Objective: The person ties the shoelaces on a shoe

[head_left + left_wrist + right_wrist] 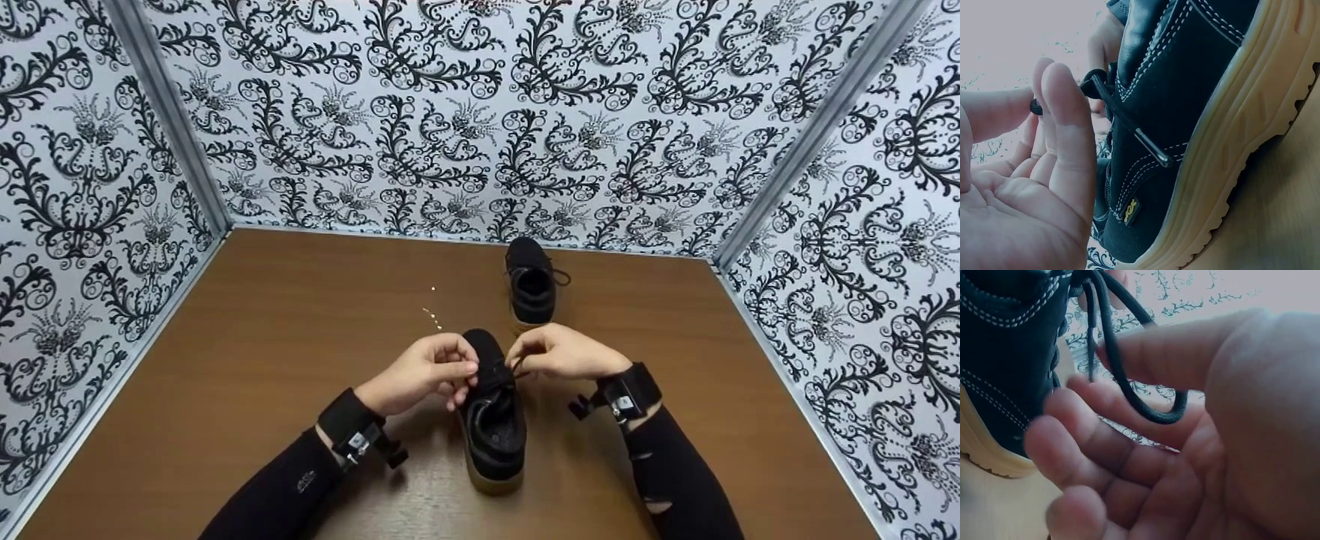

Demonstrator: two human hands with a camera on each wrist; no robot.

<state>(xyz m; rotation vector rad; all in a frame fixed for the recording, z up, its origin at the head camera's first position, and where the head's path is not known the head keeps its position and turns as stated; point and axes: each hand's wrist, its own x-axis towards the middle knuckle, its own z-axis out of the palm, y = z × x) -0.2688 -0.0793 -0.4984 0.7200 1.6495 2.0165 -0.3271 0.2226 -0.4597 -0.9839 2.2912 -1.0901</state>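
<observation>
A black shoe (495,427) with white stitching and a tan sole stands on the table, toe away from me. My left hand (431,371) is at its left side, pinching a black shoelace (1036,107) between thumb and fingers. One lace end with a tip (1154,147) hangs over the shoe's side in the left wrist view. On the other side, my right hand (566,352) has its fingers curled about a loop of lace (1154,417). A lace tip (1091,363) lies by the right thumb and index fingertips. How firmly they grip it is unclear.
A second black shoe (531,285) with a loose lace loop (561,277) stands farther back on the brown table (315,322). Small bright specks (432,315) show left of the near shoe. Patterned walls (450,112) border the table at the back and sides.
</observation>
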